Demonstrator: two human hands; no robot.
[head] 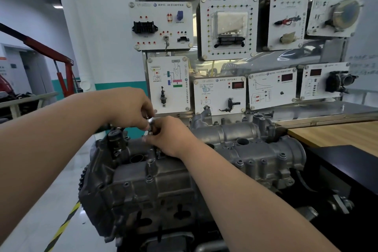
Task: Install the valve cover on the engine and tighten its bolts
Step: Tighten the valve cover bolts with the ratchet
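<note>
Centre of frame. We held a small bright metal tool (150,121) upright, its long axis pointing down at the valve cover (235,134), which sat on the engine (153,190). The left hand (131,108) pinched its top from above. The right hand (169,137) curled round its lower end, nearer the cover. The bolt beneath was hidden.

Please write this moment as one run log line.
left hand: grips metal tool | right hand: pinches it | valve cover: seated on engine
</note>
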